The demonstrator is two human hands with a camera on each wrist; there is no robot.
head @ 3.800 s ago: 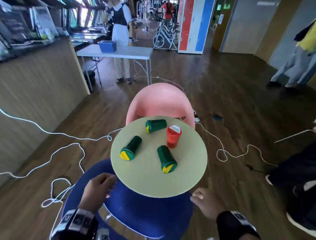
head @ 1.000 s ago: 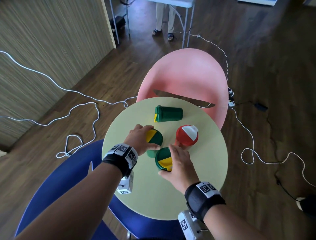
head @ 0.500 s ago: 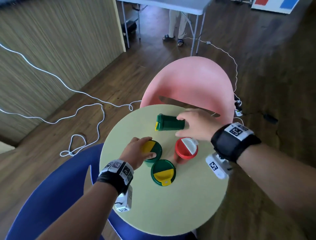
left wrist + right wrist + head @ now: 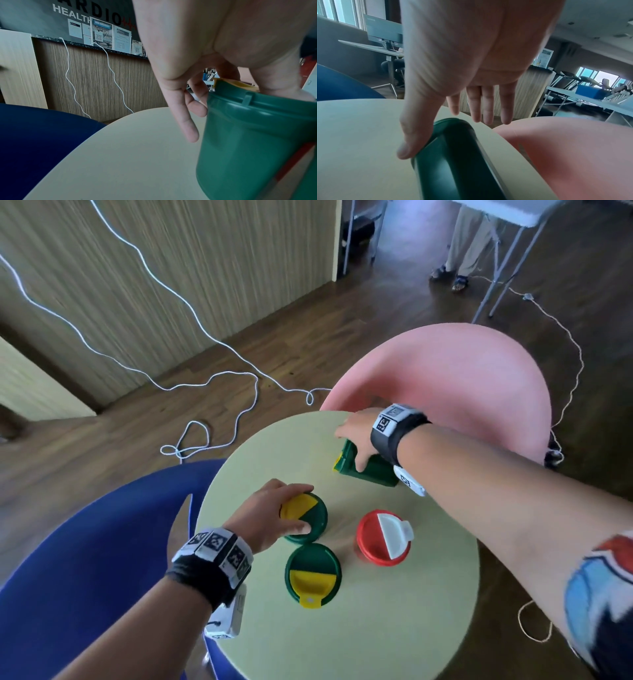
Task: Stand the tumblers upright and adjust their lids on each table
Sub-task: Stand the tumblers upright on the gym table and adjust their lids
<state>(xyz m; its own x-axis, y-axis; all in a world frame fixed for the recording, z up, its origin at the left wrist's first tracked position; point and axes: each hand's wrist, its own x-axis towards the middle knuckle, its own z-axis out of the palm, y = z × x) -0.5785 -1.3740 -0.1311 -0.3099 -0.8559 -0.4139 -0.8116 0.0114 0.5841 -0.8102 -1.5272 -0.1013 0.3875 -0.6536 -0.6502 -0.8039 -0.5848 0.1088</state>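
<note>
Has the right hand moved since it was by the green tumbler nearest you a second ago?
Yes. The right hand has gone across the round table, past the red tumbler, to the lying green tumbler by the pink chair.

Dark wood floor (image 4: 342,344) with white cable (image 4: 219,378), striped wood-panel counter (image 4: 191,268), pink chair (image 4: 455,378), blue chair (image 4: 85,559).

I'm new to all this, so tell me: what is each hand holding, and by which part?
The left hand grips an upright green tumbler by its lid rim. The right hand takes the lying green tumbler near its lid end.
</note>
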